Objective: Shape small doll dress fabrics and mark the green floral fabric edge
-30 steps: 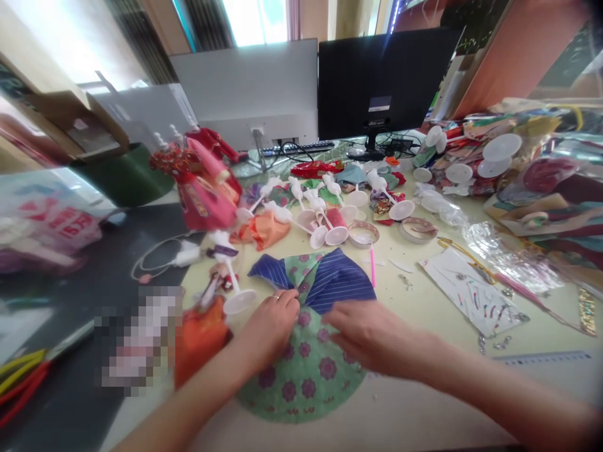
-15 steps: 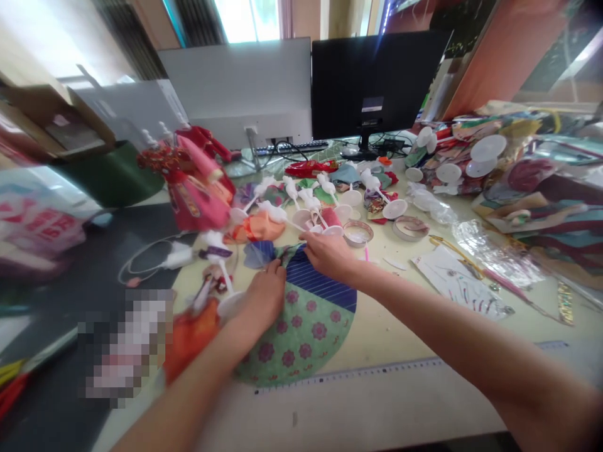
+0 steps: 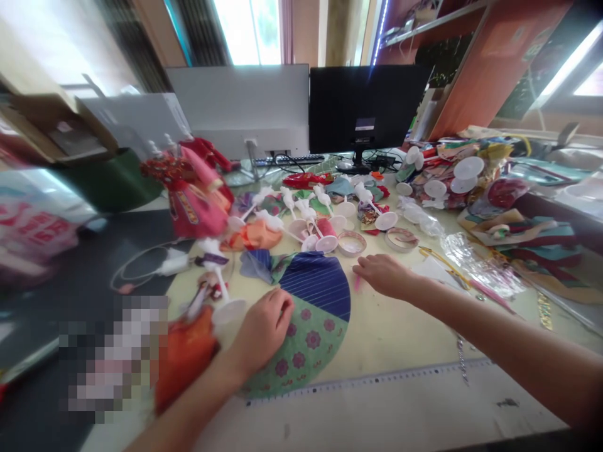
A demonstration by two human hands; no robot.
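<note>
A round cloth (image 3: 313,339), green with purple flowers and a blue striped part, lies flat on the table. My left hand (image 3: 269,320) rests on its left side with the fingers curled; whether anything is in them is hidden. To the right of the cloth, my right hand (image 3: 380,274) is closed at a small pink stick (image 3: 357,282), whose lower end shows under the fingertips. A bunched blue and green piece (image 3: 258,263) joins the cloth's upper left edge.
White doll stands (image 3: 325,243) and cloth scraps spread behind the cloth. Tape rolls (image 3: 351,242) lie near my right hand, a long ruler (image 3: 377,380) in front. Two monitors (image 3: 367,110) stand at the back; an orange cloth (image 3: 184,355) lies left.
My right hand has let go of the cloth's top edge and moved right to the pink stick. My left hand has shifted down slightly, and the blue striped part lies more spread.
</note>
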